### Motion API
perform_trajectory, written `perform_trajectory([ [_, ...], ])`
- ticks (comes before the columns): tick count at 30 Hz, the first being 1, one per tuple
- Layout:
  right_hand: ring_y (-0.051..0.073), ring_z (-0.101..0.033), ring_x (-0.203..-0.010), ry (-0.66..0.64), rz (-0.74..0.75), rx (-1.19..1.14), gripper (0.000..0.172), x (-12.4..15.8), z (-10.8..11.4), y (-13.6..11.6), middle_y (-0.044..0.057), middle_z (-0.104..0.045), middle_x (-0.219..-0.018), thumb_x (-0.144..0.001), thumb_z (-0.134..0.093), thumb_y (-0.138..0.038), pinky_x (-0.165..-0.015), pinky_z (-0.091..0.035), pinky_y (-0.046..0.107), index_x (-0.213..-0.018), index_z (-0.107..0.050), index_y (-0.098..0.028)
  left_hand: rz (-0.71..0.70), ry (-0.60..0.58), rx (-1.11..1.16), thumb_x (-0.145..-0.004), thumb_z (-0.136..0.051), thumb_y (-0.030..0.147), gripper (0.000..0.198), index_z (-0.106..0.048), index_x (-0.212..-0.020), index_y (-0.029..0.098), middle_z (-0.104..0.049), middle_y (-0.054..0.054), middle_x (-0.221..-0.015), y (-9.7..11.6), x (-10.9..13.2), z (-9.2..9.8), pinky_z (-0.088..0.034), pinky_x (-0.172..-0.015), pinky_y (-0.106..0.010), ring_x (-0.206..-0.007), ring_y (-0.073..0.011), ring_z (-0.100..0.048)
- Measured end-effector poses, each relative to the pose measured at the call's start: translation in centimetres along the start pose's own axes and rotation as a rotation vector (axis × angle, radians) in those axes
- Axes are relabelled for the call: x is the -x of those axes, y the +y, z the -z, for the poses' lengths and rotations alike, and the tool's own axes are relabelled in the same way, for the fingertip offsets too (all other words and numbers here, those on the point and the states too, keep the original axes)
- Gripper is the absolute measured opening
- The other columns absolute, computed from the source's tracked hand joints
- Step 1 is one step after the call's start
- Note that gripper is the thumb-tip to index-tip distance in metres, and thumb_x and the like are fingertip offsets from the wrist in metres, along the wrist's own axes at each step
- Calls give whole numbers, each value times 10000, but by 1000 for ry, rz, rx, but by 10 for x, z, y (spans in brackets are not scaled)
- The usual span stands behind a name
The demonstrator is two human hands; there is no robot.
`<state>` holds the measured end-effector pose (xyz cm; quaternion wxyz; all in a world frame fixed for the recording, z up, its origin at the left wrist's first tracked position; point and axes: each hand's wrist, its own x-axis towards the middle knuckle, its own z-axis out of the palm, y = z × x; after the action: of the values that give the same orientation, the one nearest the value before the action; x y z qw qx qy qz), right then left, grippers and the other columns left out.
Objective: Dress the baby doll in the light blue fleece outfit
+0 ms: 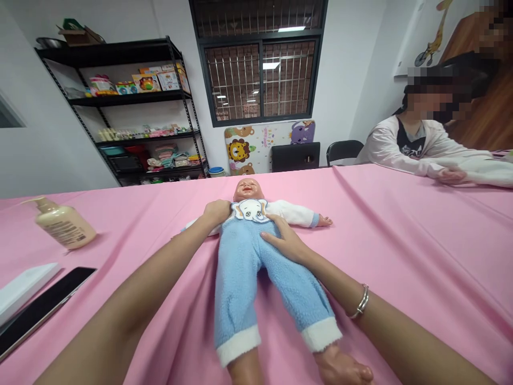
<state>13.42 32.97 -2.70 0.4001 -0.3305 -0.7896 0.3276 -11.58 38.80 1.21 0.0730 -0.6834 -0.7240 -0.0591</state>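
Left hand (216,212) cupping a vinyl baby doll's (240,272) shoulder, right hand (282,240) — spread open — resting on its blue fleece belly

The doll's foot (342,369) runs off the bottom edge. The pump bottle's label (66,227) is too small to read.

I see pump bottle (65,223) left, black tablet (42,305) lower left, toy shelf (108,52) upper left, seated person (417,149) upper right.
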Motion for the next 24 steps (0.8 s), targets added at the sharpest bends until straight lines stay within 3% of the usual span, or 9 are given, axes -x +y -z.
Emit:
perform_trajectory([
  [5, 207, -353, -1241, 20, -43, -47, 599, -2, 0, 4, 109, -407, -1321, -791, -530, -453, -1083, -244, 384, -1280, -386, -138, -150, -60, -77, -625, -672, 228, 58, -640, -657, 191, -672, -114, -806, -10, 14, 16, -369, -882, -390, -891, -303, -595],
  [8, 216, -424, -1183, 148, -194, -156, 575, -8, 2, 18, 126, -435, -1296, -798, -469, -512, -1009, -337, 372, -1234, -415, -140, -125, 88, 39, -783, -518, 255, 250, -632, -1001, 210, -644, -106, -1026, -3, 29, 23, -396, -873, -354, -972, -264, -577],
  [10, 221, -496, -1074, 246, -262, -170, 534, -12, 6, 30, 135, -524, -1177, -798, -415, -547, -912, -397, 353, -1114, -495, -125, -185, 204, 288, -879, -370, 294, 394, -481, -1246, 206, -546, -83, -1227, 5, 41, 21, -394, -910, -312, -1085, -213, -526],
  [12, 219, -533, -906, 259, -270, -117, 517, -14, 13, 40, 114, -597, -947, -780, -376, -584, -796, -414, 333, -906, -558, -116, -315, 183, 505, -907, -317, 382, 463, -395, -1322, 191, -455, -61, -1329, 11, 52, 15, -334, -995, -293, -1195, -190, -439],
  [15, 163, -462, -670, 83, -261, -78, 504, -13, 24, 46, 38, -522, -669, -727, -408, -624, -637, -354, 290, -679, -514, -134, -336, 69, 574, -896, -322, 447, 459, -509, -1213, 173, -511, -71, -1267, 12, 65, 4, -310, -1014, -322, -1189, -222, -437],
  [17, 122, -393, -605, -20, -285, -171, 475, -11, 29, 44, -4, -446, -614, -681, -495, -619, -585, -303, 260, -654, -468, -146, -156, 194, 618, -885, -332, 435, 411, -584, -1041, 151, -600, -88, -1098, 11, 74, -1, -377, -928, -331, -1051, -235, -525],
  [20, 102, -376, -602, -13, -308, -480, 464, -9, 33, 39, -28, -412, -637, -633, -591, -593, -584, -304, 236, -698, -424, -165, 28, 346, 728, -872, -333, 435, 361, -557, -859, 153, -618, -63, -868, 11, 92, -6, -422, -781, -314, -844, -216, -563],
  [22, 97, -385, -610, -6, -311, -611, 458, -9, 36, 37, -31, -412, -658, -634, -611, -576, -595, -314, 230, -716, -419, -168, 28, 262, 775, -874, -292, 441, 371, -524, -787, 164, -596, -49, -803, 11, 101, -9, -420, -740, -312, -793, -210, -548],
  [24, 88, -371, -607, -42, -308, -566, 440, -8, 42, 37, -30, -399, -656, -641, -629, -545, -589, -299, 224, -683, -419, -161, 16, 162, 793, -858, -305, 417, 346, -499, -714, 170, -581, -43, -756, 8, 106, -11, -416, -721, -316, -755, -210, -537],
])
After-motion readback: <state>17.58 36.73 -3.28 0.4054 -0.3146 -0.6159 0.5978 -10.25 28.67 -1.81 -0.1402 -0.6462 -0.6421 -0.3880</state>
